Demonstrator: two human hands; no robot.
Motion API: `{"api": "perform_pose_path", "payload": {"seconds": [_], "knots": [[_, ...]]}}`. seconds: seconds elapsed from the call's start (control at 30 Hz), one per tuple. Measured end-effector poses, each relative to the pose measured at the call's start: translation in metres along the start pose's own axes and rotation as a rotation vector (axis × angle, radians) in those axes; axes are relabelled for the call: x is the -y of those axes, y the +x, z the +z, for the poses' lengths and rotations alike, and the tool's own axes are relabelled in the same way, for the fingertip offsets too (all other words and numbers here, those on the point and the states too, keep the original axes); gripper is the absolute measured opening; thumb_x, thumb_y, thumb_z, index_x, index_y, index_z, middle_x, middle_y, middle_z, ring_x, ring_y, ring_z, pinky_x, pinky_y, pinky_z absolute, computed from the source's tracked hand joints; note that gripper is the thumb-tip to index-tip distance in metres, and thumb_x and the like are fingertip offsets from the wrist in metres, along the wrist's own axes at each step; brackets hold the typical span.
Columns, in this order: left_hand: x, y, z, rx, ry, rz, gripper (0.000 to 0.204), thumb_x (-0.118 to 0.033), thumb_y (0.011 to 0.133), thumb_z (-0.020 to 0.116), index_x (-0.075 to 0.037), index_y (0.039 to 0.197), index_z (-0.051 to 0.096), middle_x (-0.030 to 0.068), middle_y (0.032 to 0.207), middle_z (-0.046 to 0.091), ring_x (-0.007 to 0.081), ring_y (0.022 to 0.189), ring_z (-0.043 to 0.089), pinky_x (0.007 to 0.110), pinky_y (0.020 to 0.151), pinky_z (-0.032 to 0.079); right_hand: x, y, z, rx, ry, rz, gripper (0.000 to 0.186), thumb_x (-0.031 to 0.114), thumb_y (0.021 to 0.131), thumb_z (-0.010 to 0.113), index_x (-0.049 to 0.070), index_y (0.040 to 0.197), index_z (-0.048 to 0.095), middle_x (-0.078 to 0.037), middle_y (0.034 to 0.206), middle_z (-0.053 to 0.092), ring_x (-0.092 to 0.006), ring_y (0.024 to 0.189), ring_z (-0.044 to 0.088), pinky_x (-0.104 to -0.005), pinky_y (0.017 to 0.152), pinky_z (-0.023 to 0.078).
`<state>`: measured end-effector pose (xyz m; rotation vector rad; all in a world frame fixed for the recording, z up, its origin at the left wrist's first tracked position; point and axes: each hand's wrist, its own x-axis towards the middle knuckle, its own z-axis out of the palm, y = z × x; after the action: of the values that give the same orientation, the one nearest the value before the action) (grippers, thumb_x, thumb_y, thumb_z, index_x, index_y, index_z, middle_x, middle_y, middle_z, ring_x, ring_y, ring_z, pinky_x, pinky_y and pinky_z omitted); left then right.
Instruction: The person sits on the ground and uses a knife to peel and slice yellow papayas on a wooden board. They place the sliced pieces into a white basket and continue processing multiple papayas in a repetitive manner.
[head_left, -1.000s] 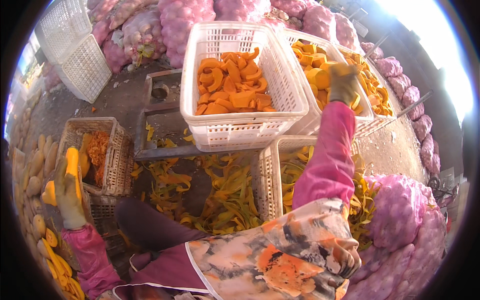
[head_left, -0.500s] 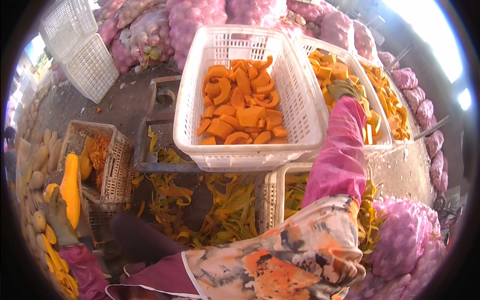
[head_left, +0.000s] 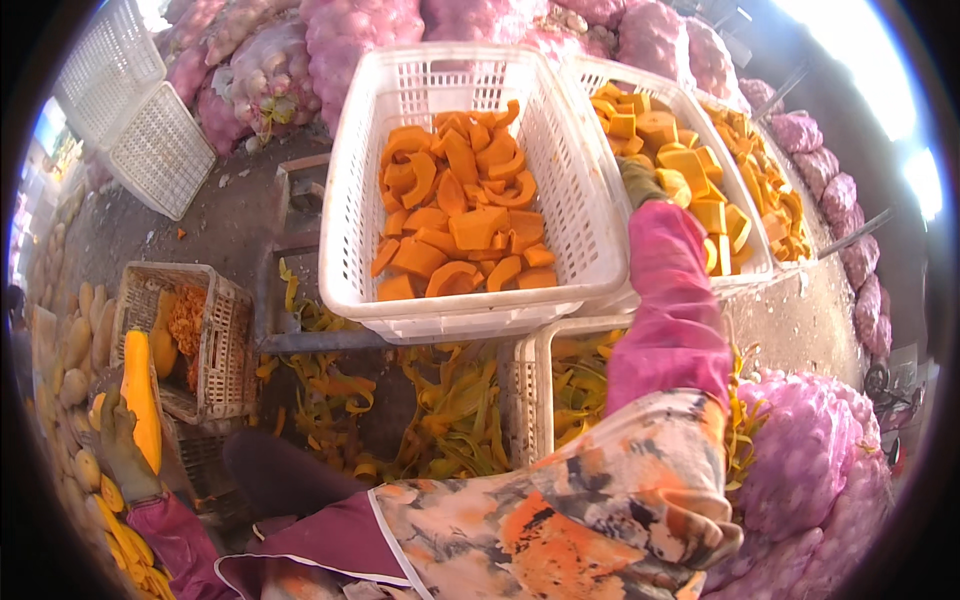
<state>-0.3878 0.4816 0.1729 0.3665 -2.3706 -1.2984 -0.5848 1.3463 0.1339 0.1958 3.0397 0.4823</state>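
Note:
At the lower left, my left hand (head_left: pixel 125 450), in a dull green glove, is closed around a long peeled orange squash (head_left: pixel 142 400). The squash stands nearly upright. My right hand (head_left: pixel 640 182), gloved too, reaches into a white crate (head_left: pixel 757 262) of yellow-orange pumpkin chunks (head_left: pixel 708 212), close to the crate's left side. A round-ended pumpkin chunk (head_left: pixel 673 187) lies against that hand. Its fingers are mostly hidden, so I cannot see whether they grip anything. Both my forearms wear pink sleeves.
A large white crate (head_left: pixel 345 300) of orange pumpkin pieces (head_left: pixel 480 228) stands in the middle. Peelings (head_left: pixel 460 420) cover the floor below. A smaller crate (head_left: pixel 228 350) with orange shreds is at left, mesh sacks (head_left: pixel 800 460) at right, more along the back. A metal frame (head_left: pixel 290 342) borders the big crate.
My right hand has shifted left and lower among the chunks, its fingers now mostly out of sight. My left hand still holds the squash. The whole view has shifted slightly.

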Motion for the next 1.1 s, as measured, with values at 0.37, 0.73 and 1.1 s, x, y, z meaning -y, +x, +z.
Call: {"api": "perform_pose_path", "payload": {"seconds": [0.37,0.73,1.1], "knots": [[0.057,-0.109,-0.104,-0.364,0.038,-0.017,0.031,-0.014,0.100,0.058,-0.001,0.127,0.065,0.0089,0.121,0.066,0.0162,0.104,0.062,0.029,0.093,0.050,0.008,-0.033,-0.022,-0.167,0.329,0.323,0.044,0.028,0.103,0.049,0.004,0.139,0.057,-0.009,0.140,0.059,-0.0240,0.127,0.057,-0.0358,0.106,0.044],[0.183,-0.304,-0.331,-0.661,1.669,-0.473,0.031,-0.023,0.096,0.061,-0.007,0.122,0.067,0.0128,0.121,0.069,0.0256,0.110,0.065,0.036,0.097,0.051,0.510,-0.177,-0.212,-0.122,1.185,-1.308,0.038,0.000,0.087,0.061,0.001,0.125,0.065,-0.007,0.113,0.069,-0.0195,0.106,0.065,-0.0332,0.093,0.051],[0.318,-0.376,-0.319,-1.332,-0.440,-0.757,0.041,-0.042,0.101,0.052,-0.006,0.112,0.068,0.0102,0.102,0.068,0.0253,0.089,0.066,0.037,0.074,0.054,0.885,-0.439,-0.205,0.330,0.053,-1.388,0.064,0.045,0.084,0.071,0.000,0.125,0.055,-0.026,0.120,0.067,-0.0388,0.116,0.064,-0.0472,0.097,0.050]]}}
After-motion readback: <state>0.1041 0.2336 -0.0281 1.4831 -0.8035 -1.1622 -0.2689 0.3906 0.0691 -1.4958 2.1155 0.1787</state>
